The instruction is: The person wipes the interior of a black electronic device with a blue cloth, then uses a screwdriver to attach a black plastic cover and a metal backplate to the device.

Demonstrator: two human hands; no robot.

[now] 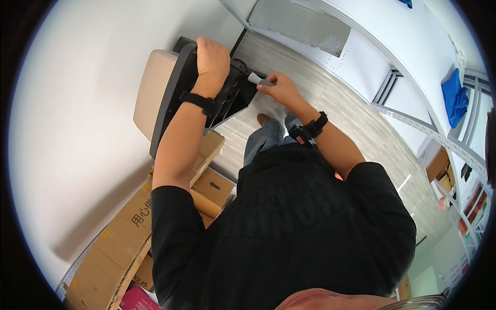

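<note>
Case: one; the beige-and-black case [153,93] is standing near the white wall [88,88], under the left hand and to the left of the right hand.
Long axis: the long dark edge of the case is running from below the left hand back toward the body, slanting to the left, nearly along the left forearm [179,142].
Nearer hand: the left hand [213,61] is being the nearer one, because it is touching the case; the right hand [279,89] is staying beside the dark side [242,99], a little to its right.
Left hand: it is grasping the far upper edge of the case, with the fingers bending over it.
Right hand: it is pinching one grey piece [254,78] between thumb and fingers; the pale end is pointing left, toward the case. Whether this end is touching the case, I cannot tell.
Hands: two, both being occupied.
Bands: two black ones, one sitting on the left wrist [198,101] and one on the right.
Boxes: at least three cardboard boxes [116,240] are lying behind the left hand, closer to the body; the exact number I cannot tell.
Shoe: one brown shoe [263,119] is showing on the floor [318,85], below the right hand.
Blue cloth: one [454,98] is hanging far to the right of both hands.
</note>
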